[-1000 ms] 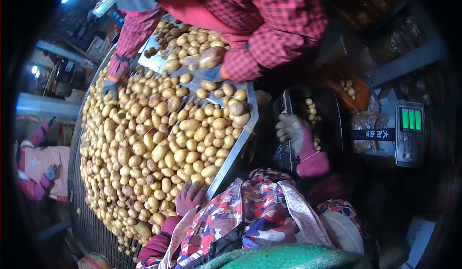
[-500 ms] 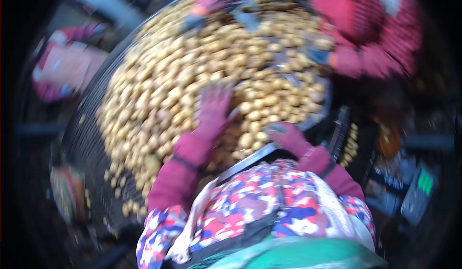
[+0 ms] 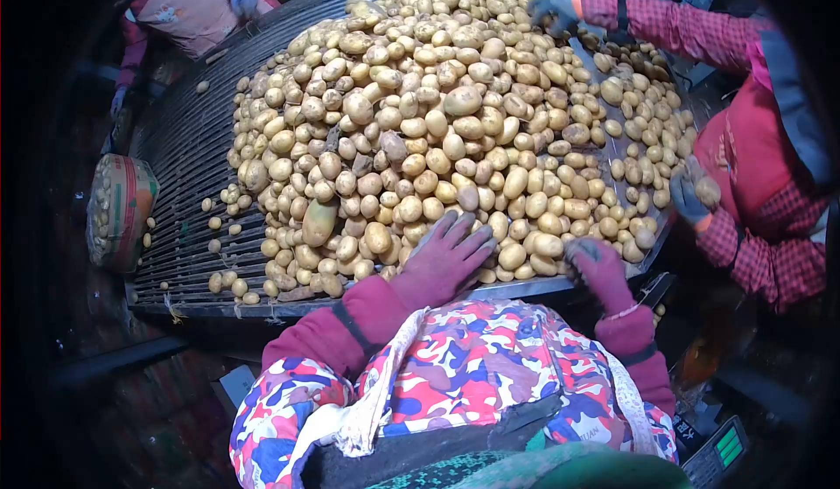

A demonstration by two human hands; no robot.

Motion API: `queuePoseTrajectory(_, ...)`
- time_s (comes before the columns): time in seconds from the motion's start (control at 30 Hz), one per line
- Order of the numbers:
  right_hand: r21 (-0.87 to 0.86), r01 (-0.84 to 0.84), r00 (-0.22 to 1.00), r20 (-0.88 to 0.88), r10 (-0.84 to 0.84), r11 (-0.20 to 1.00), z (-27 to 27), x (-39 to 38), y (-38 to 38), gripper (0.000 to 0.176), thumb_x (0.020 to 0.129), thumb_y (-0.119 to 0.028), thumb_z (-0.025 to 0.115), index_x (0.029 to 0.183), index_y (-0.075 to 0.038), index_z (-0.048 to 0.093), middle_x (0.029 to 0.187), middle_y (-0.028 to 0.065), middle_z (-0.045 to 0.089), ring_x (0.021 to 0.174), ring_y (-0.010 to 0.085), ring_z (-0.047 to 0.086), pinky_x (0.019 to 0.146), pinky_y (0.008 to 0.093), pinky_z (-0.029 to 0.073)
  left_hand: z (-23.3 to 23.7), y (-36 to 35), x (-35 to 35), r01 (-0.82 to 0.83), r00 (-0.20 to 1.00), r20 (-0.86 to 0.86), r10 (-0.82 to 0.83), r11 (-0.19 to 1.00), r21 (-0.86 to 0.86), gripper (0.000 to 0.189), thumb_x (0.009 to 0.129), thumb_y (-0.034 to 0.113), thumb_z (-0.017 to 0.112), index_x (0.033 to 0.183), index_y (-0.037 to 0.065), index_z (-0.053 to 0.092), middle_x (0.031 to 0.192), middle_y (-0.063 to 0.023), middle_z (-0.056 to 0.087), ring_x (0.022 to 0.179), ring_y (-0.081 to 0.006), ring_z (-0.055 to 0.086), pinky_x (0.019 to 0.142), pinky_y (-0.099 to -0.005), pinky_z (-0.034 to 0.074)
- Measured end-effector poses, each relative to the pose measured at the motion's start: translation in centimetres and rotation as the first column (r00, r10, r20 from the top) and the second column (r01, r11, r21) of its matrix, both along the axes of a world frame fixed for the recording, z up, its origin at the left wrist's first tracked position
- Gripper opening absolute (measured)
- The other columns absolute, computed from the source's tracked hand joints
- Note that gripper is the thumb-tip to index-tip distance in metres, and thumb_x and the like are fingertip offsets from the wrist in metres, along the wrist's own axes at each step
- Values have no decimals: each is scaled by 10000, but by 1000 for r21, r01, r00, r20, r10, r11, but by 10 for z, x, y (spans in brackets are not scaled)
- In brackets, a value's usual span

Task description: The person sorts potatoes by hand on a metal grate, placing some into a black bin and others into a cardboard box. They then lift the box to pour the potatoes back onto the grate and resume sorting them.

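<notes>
Left hand (image 3: pixel 446 257) lies open, flat on potatoes (image 3: pixel 437 122). Right hand (image 3: pixel 597 266) curls at tabletop (image 3: pixel 507 289) edge; its grip cannot be told. Best to sweep small batches with flat fingers.

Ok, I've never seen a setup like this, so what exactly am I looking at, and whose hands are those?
This is one picture from a camera worn on a person's head, looking down past their patterned apron. Both of their hands wear dark red gloves. The left hand lies flat, fingers spread, on a big heap of potatoes. The right hand rests at the near metal edge among the potatoes; whether it grips anything is unclear. The heap sits on a slatted metal table. At the right, a co-worker in a red checked shirt holds one potato in a gloved hand. A second person stands at the far left, and a filled sack is beside the table.
</notes>
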State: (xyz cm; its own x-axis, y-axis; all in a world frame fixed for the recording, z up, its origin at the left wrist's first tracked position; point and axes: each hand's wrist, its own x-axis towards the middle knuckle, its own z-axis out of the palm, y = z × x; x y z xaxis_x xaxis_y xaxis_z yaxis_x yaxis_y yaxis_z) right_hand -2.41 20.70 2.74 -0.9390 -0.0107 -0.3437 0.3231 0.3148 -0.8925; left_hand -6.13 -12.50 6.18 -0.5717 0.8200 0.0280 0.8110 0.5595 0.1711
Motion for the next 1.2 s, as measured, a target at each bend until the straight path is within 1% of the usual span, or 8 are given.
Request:
queuePoseTrajectory(0.23, 762, 155, 936, -318, 154, 629, 10, -180, -4, 362, 868, -188, 616, 1219, -104, 643, 1121, 184, 672, 1061, 392, 626, 911, 437, 498, -8, -6, -2, -11, 1000, 20, 9, 995, 102, 500, 877, 342, 609, 1309, 99, 540, 1434, -117, 452, 1398, -372, 341, 1164, -588, 228)
queuePoseTrajectory(0.5, 954, -37, 963, -45, 264, 298, -29, -228, 2, 353, 820, -194, 659, 1171, -156, 648, 1201, 129, 652, 1077, 349, 640, 934, 466, 497, -13, -9, -5, -20, 999, 53, 11, 987, 161, 510, 867, 333, 617, 1308, 89, 545, 1400, -120, 480, 1374, -375, 369, 1157, -591, 244)
queuePoseTrajectory(0.7, 803, -403, 912, 310, 268, 439, 28, -245, 14, 379, 827, -323, 654, 1185, -201, 669, 1179, 113, 680, 1085, 328, 649, 925, 456, 506, -22, -9, -8, 5, 1000, -29, -1, 990, 142, 543, 808, 356, 659, 1273, 89, 567, 1340, -106, 506, 1297, -340, 435, 1122, -583, 293)
queuePoseTrajectory(0.87, 874, 227, 966, -258, 15, 430, -16, -362, 100, 361, 825, -343, 677, 1111, -123, 670, 1082, 142, 686, 1042, 291, 637, 935, 427, 484, -30, -9, -15, 43, 997, -62, -34, 987, 153, 499, 766, 343, 664, 1210, 125, 598, 1331, -95, 505, 1266, -355, 466, 1059, -598, 365)
queuePoseTrajectory(0.9, 753, -229, 851, -153, 502, 618, 5, -415, 140, 402, 777, -340, 736, 1096, -106, 664, 1102, 135, 679, 1072, 287, 620, 968, 444, 463, -32, -9, -15, 39, 998, -62, -29, 987, 154, 467, 768, 322, 655, 1192, 131, 609, 1335, -82, 505, 1264, -344, 469, 1042, -585, 386)
queuePoseTrajectory(0.97, 189, -936, 234, -291, 928, 296, 35, -478, 181, 507, 682, -335, 853, 1066, -72, 653, 1142, 122, 664, 1132, 280, 587, 1034, 478, 421, -31, -8, -18, 55, 994, -103, -42, 991, 125, 437, 765, 305, 651, 1167, 136, 622, 1322, -67, 511, 1250, -327, 478, 1022, -573, 404)
queuePoseTrajectory(1.07, 660, -520, 805, 164, 571, 543, -4, -431, 149, 482, 750, -319, 782, 1132, -68, 627, 1158, 119, 659, 1106, 268, 603, 981, 443, 455, -43, -9, -20, 76, 992, -114, -55, 978, 195, 397, 747, 251, 629, 1114, 99, 638, 1262, -87, 543, 1205, -312, 514, 979, -537, 433)
queuePoseTrajectory(1.2, 681, -147, 988, 129, 81, 718, -31, -358, 100, 455, 842, -299, 686, 1219, -63, 592, 1180, 114, 653, 1072, 253, 624, 910, 396, 499, -49, -10, -21, 87, 991, -120, -60, 969, 231, 376, 741, 237, 633, 1092, 104, 648, 1260, -80, 549, 1197, -309, 526, 964, -536, 443)
